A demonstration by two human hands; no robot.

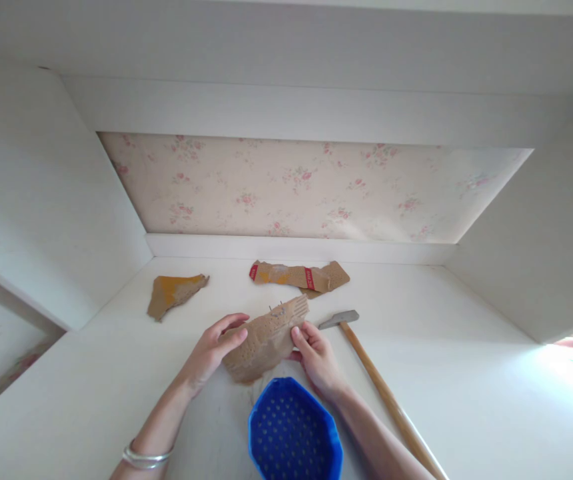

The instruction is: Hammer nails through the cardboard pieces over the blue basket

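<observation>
Both of my hands hold a torn brown cardboard piece (264,343) dotted with small holes, just above the white shelf surface (466,373). My left hand (214,350) lies on its left side with the fingers curved over it. My right hand (316,353) pinches its right edge. A few thin nails or staples stick up from the piece's upper part. Right below it, between my forearms, stands a blue perforated plastic basket (291,433).
A hammer (366,363) with a wooden handle lies to the right of my right hand, head toward the back. Two more cardboard scraps lie further back: one at the left (171,293), one with red tape (299,275). White side walls and floral wallpaper (296,190) enclose the shelf.
</observation>
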